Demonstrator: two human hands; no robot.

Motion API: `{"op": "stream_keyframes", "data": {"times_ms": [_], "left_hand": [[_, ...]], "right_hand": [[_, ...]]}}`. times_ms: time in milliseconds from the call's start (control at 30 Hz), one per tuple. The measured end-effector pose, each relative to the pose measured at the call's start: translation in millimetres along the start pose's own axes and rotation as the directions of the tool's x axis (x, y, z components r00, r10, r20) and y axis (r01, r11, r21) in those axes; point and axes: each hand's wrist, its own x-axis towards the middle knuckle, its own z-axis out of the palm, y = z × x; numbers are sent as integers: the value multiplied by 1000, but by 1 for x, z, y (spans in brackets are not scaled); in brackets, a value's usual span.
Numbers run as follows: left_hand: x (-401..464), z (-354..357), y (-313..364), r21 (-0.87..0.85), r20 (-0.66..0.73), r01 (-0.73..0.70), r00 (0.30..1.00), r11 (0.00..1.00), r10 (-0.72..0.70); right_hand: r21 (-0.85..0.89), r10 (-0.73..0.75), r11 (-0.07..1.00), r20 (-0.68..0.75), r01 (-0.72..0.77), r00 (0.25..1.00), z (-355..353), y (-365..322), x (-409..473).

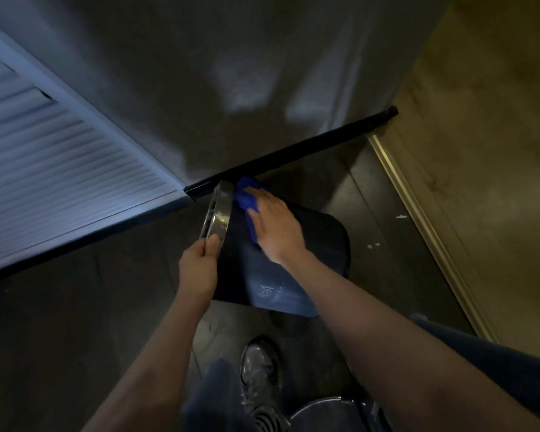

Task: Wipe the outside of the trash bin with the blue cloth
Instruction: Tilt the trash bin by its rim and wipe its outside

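Dim room, dark floor (91, 307), grey wall (231, 73) across the top of the frame, white louvred door (44, 182) at left, tan panel with a metal strip at right. Trash bin (293, 275) sits mid-frame, tipped on its side, dark body with pale lettering facing up, its shiny metal rim (219, 210) pointing up and left toward the black baseboard. Left hand (200, 266) has a closed grip on the lower end of that rim, thumb on top. Right hand (272, 226) is laid flat on the bin's upper side, fingers spread and pressing the blue cloth (247, 198) against it; cloth bunches out past the fingertips, just beside the rim. Both forearms bare. One shoe (259, 369) visible lower centre, below the bin. Another round dark container's edge (325, 410) shows at the bottom of the frame, partly cut off.
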Motion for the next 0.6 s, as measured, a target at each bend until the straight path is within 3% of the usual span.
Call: {"op": "stream_keyframes", "data": {"times_ms": [100, 200, 267, 367, 433, 600], "left_hand": [[1, -2, 2, -16, 37, 0, 999, 1000, 1], [-2, 0, 5, 8, 79, -55, 995, 998, 54], [-4, 4, 10, 14, 100, -90, 991, 996, 88], [-7, 7, 13, 34, 126, -110, 986, 993, 105], [-10, 6, 11, 28, 121, -92, 989, 995, 88], [-15, -1, 7, 24, 150, -144, 979, 989, 139]], "right_hand": [[-46, 261, 964, -26, -262, 965, -17, 55, -17], [10, 551, 834, -25, -551, 834, -26, 94, -39], [31, 657, 753, -8, -657, 753, -27, 103, -45], [-20, 692, 721, 82, -693, 718, -25, 108, -34], [39, 686, 714, 158, -699, 710, -25, 102, -20], [228, 574, 736, 290, -637, 766, -18, 64, 35]]}}
